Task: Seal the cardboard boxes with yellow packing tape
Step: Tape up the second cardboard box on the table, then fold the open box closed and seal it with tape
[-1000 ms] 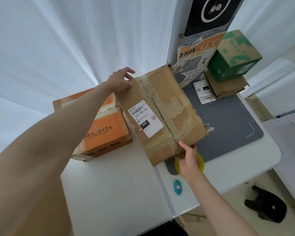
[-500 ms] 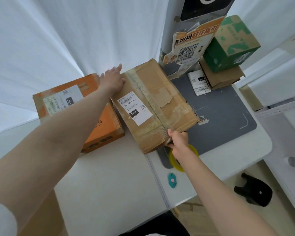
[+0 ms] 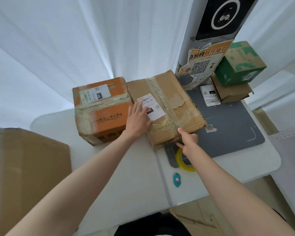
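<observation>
On the table [image 3: 109, 167], the brown box [image 3: 167, 108] lies under the flat left hand [image 3: 139, 119]. Right hand [image 3: 188, 140] fingers grip its near edge. Tape roll [image 3: 182, 160] waits nearby; no yellow tape is on yet.

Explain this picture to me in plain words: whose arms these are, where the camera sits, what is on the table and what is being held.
No machine here: a person wears a camera on the head, looking down at their own bare arms. The left hand lies flat on the plain brown cardboard box with the white label. The right hand touches that box's near end; whether it grips anything is unclear. On the white table also sit an orange cardboard box, a grey mat, a yellow tape roll, partly hidden by the right arm, and a small teal cutter. A green box is stacked at the back.
</observation>
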Tool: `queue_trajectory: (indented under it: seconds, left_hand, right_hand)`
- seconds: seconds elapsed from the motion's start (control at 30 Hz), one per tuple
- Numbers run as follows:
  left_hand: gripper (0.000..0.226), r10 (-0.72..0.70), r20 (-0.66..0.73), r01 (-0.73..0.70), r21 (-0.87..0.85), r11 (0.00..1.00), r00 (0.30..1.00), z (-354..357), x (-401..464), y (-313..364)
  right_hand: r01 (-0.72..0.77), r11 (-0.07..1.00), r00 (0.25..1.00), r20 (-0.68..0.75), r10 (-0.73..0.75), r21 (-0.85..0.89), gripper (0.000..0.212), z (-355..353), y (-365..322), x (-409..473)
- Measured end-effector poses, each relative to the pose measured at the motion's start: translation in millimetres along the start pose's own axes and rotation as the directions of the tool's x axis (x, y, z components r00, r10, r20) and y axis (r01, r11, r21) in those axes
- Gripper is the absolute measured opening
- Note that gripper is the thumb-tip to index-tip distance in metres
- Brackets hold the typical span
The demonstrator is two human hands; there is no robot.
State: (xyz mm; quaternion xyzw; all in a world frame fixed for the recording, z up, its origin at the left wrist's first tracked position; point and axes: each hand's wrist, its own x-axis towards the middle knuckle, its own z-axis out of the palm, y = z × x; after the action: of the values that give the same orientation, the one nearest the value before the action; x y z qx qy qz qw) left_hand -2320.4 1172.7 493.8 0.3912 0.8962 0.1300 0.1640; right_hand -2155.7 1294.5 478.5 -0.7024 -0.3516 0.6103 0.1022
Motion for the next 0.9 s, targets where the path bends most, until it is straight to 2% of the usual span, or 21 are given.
queue_trajectory:
  seconds: [0.07,0.13,0.2,0.27,0.37,0.43,0.53,0.63,0.7,0.8,0.9]
  left_hand:
    - [0.058,-0.025,-0.024,0.025,-0.014,1.000,0.999,-11,-19,-5]
    - [0.054,-0.057,-0.063,0.055,-0.036,0.998,0.996,-27,-38,-11]
    - [0.049,-0.095,-0.117,0.092,-0.027,0.995,0.989,-47,-57,-19]
    - [0.049,-0.139,-0.164,0.137,-0.021,0.990,0.977,-70,-78,-28]
    - [0.052,-0.199,-0.235,0.198,-0.029,0.980,0.952,-106,-111,-45]
    - [0.056,-0.253,-0.285,0.255,-0.032,0.966,0.924,-131,-135,-59]
    - [0.060,-0.370,-0.349,0.386,-0.025,0.922,0.861,-166,-174,-85]
    - [0.069,-0.501,-0.375,0.571,0.100,0.815,0.780,-190,-216,-114]
    - [0.077,-0.613,-0.361,0.681,0.090,0.727,0.702,-196,-244,-132]
    - [0.100,-0.754,-0.249,0.755,-0.114,0.646,0.607,-189,-282,-153]
    - [0.101,-0.801,-0.122,0.736,-0.332,0.589,0.586,-178,-305,-164]
  right_hand:
    - [0.055,0.998,0.994,-0.099,-0.056,-0.021,0.058,4,0,-15]
    - [0.126,0.991,0.977,-0.170,-0.131,-0.037,0.047,12,1,-35]
    - [0.199,0.979,0.966,-0.162,-0.203,-0.041,0.044,25,2,-59]
    - [0.244,0.968,0.967,-0.062,-0.248,-0.065,0.050,44,5,-85]
    - [0.237,0.966,0.952,0.223,-0.210,-0.102,0.042,75,11,-131]
    - [0.271,0.951,0.882,0.433,-0.185,-0.147,0.029,93,17,-165]
    - [0.338,0.920,0.749,0.649,-0.134,-0.200,0.031,118,31,-213]
    - [0.393,0.892,0.632,0.770,-0.086,-0.223,0.030,135,50,-258]
    - [0.424,0.874,0.568,0.821,-0.052,-0.238,0.021,142,65,-282]
    - [0.478,0.835,0.491,0.871,0.004,-0.273,0.020,145,85,-305]
    - [0.549,0.781,0.434,0.900,0.037,-0.297,0.013,143,98,-315]
